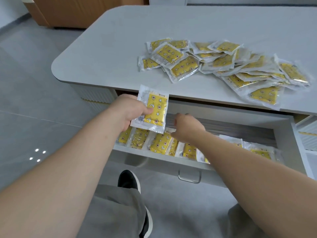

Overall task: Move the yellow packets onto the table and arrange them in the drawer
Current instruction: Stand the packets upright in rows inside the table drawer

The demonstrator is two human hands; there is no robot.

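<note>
Head view. Holds one yellow packet (pixel 151 109) in the left grip (pixel 132 110), thumb pressed across its face and fingers tucked behind. Keeps it upright, just off the front edge of the worktop (pixel 106 54), above the left end of the drawer (pixel 159 156).

Reaches the right grip (pixel 187 127) down into the open drawer, just beside the held packet, fingers bent over the packets lying there. Blurred at the fingertips, so cannot tell whether anything is pinched in it.

Drawer pulled out from under the worktop's front edge, with a metal handle (pixel 189 176) on its front wall. Along the inside of that wall, a row (pixel 159 143) of packets, overlapping side by side from the left end toward the right, partly hidden by the right forearm. Behind the row, bare grey drawer bottom.

On the worktop, a loose pile (pixel 223 66) of many more packets, spread from the middle toward the right edge, the nearest ones right at the front edge.

Below the drawer, grey trousers (pixel 116 208) and a black shoe (pixel 127 179) on the grey tiled floor (pixel 34 100).
</note>
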